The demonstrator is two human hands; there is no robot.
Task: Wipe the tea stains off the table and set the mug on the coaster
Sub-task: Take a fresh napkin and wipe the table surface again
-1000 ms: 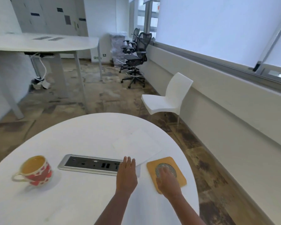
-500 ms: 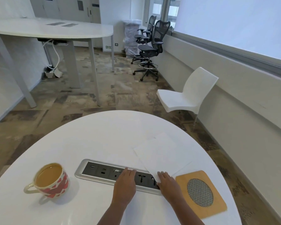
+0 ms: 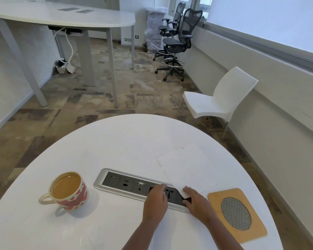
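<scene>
The table (image 3: 126,141) bears a paper sheet (image 3: 186,166), probably for wiping, overlapping the socket panel (image 3: 126,183). The coaster (image 3: 237,213) lies right, well apart from the full mug (image 3: 69,190) at left. Both hands lie flat, fingers straight: left hand (image 3: 155,201) on the panel, right hand (image 3: 197,201) at the sheet's corner, likely to take it.

1 mug (image 3: 69,193), 1 coaster (image 3: 236,214), 1 napkin (image 3: 186,165)

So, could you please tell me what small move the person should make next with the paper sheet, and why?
Probably pinch the near corner of the paper sheet with the right hand and lift it off the socket panel. Its fingers lie on that corner, the sheet lies flat, and the full mug stands apart from the coaster, so wiping likely comes first.
</scene>
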